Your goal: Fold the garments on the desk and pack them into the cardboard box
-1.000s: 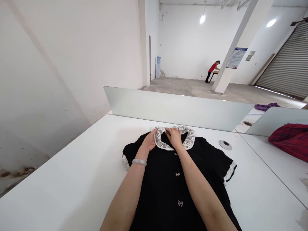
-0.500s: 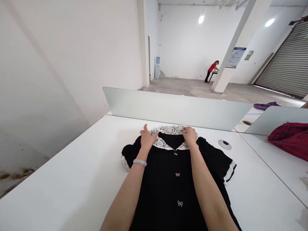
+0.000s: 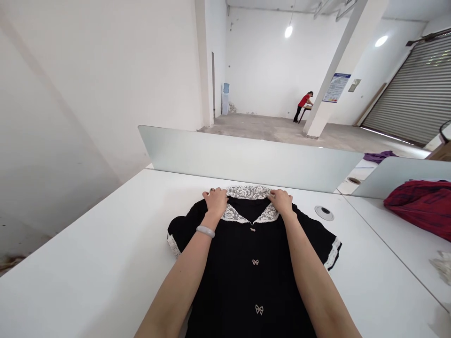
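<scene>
Black short-sleeved garment (image 3: 252,277) lies face up and flat on the white desk (image 3: 88,249), at our 12 o'clock, its neck toward the frosted divider panel (image 3: 246,162). Work in hand: both hands are at the lace collar (image 3: 247,192), one at each side of the neck.

Left hand (image 3: 215,201), palm down, fingers close together on the collar's left edge; a pale bangle (image 3: 206,231) sits on that wrist. Right hand (image 3: 281,201), likewise palm down, fingers bunched on the right edge. We cannot tell whether either hand pinches the lace or only presses it. Both forearms reach in from 6 o'clock, angled inward over the garment.

Nearby: a red cloth (image 3: 419,209) at 2 o'clock on the adjoining desk, a purple cloth (image 3: 379,157) beyond it. A co-worker in a red shirt (image 3: 304,100) stands far off at 1 o'clock.
</scene>
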A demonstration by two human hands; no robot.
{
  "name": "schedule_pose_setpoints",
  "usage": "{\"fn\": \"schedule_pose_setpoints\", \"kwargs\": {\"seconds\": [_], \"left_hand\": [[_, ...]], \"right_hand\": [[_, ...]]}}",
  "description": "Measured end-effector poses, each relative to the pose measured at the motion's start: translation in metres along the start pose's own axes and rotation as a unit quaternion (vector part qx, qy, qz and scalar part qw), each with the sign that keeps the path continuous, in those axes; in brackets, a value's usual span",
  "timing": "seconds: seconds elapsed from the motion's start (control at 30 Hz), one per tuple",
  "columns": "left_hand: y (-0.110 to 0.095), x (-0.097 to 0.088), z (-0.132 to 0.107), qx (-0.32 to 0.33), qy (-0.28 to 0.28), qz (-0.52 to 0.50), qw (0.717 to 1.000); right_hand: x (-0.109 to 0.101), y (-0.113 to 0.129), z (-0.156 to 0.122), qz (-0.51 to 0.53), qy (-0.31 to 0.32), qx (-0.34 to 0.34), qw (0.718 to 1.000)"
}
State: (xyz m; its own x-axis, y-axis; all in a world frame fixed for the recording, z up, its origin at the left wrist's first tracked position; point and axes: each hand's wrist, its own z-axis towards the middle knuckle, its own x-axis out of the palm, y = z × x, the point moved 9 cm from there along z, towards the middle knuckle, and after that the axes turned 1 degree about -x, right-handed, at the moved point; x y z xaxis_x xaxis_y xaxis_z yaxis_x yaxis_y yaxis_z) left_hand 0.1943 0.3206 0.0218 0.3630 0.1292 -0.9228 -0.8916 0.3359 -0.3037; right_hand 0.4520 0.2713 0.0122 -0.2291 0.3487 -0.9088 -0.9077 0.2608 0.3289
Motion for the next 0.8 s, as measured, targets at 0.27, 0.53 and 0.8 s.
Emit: {"fn": "schedule_pose_setpoints", "kwargs": {"seconds": [0.27,0.53,0.8], "left_hand": [[-0.010,-0.022,0.004,-0.006,0.002,-0.017,1.000],[-0.009,-0.050,0.007,0.024,0.064,-0.103,0.992],[0.034,-0.004,0.020,-0.071,0.093,-0.190,0.975]], "right_hand": [[-0.035,-0.003,0.000,0.054,0.027,-0.040,0.997],[-0.060,-0.019,-0.010,0.297,0.063,-0.061,0.951],[-0.020,-0.062,0.008,0.281,0.012,0.087,0.956]]}}
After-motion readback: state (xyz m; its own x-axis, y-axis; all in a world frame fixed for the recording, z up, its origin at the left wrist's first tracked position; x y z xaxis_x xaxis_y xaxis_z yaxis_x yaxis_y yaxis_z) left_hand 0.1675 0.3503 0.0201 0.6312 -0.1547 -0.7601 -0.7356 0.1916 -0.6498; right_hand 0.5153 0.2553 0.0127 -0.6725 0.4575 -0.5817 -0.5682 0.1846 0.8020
